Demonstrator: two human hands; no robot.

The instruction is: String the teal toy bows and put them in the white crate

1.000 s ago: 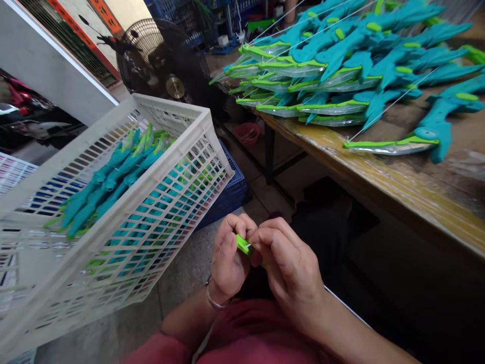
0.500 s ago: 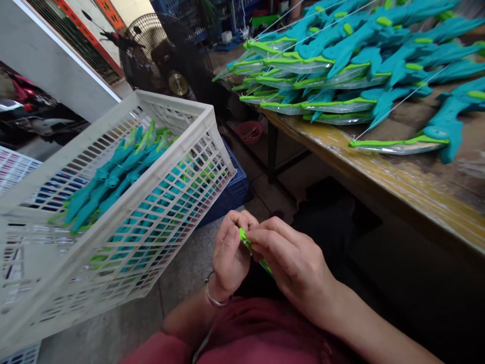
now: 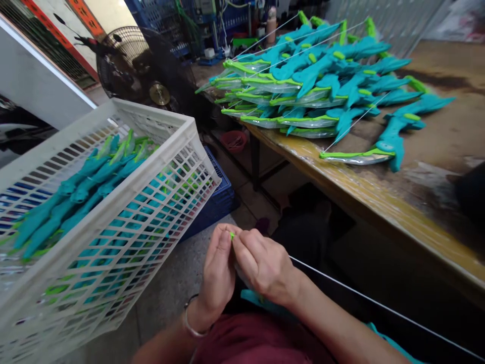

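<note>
Both hands meet in front of my lap. My left hand (image 3: 217,270) and my right hand (image 3: 261,265) pinch the green tip of a toy knife (image 3: 232,235); its teal handle (image 3: 261,299) shows below my right wrist. A thin white string (image 3: 379,303) runs from under my right hand off to the lower right. To my left stands a white plastic crate (image 3: 125,212) holding several teal and green toy knives (image 3: 76,187). On the wooden table (image 3: 379,197) to the right lie several more toy knives (image 3: 310,81), threaded on strings.
A black floor fan (image 3: 147,76) stands behind the crate. A blue crate (image 3: 215,197) sits on the floor under the white one. A small red basket (image 3: 234,140) is under the table. A dark object (image 3: 472,194) rests at the table's right edge.
The camera has swung right and down. The green tip now pokes less far out between my fingers, and a white string has come into view running right from my right hand.
</note>
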